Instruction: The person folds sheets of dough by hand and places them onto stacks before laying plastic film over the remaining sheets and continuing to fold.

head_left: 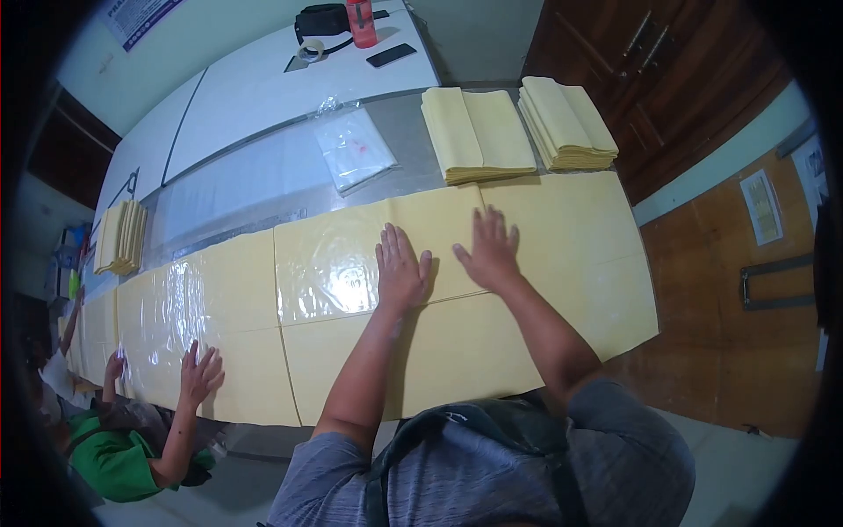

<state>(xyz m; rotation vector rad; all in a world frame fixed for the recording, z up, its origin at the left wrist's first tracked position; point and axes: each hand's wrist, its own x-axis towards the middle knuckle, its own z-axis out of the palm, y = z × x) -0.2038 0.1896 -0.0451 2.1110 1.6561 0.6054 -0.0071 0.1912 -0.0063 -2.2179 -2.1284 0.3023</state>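
Note:
My left hand (401, 272) lies flat, fingers stretched out, on a pale yellow sheet (413, 351) spread over the table. Under and beside its fingers is a shiny clear plastic sheet (320, 281) on the yellow surface. To the right, my right hand (490, 250) rests on the yellow sheet with its fingers spread apart. Neither hand holds anything. A crease or seam runs across the yellow sheet between and below the hands.
Folded yellow stacks (479, 136) (566, 123) stand beyond my hands, near a plastic packet (354, 149). Farther back are a phone (392, 55), a red bottle (361, 25) and a tape roll (310, 51). At left, a co-worker's hand (199, 375) touches the sheeting, near another folded stack (121, 237).

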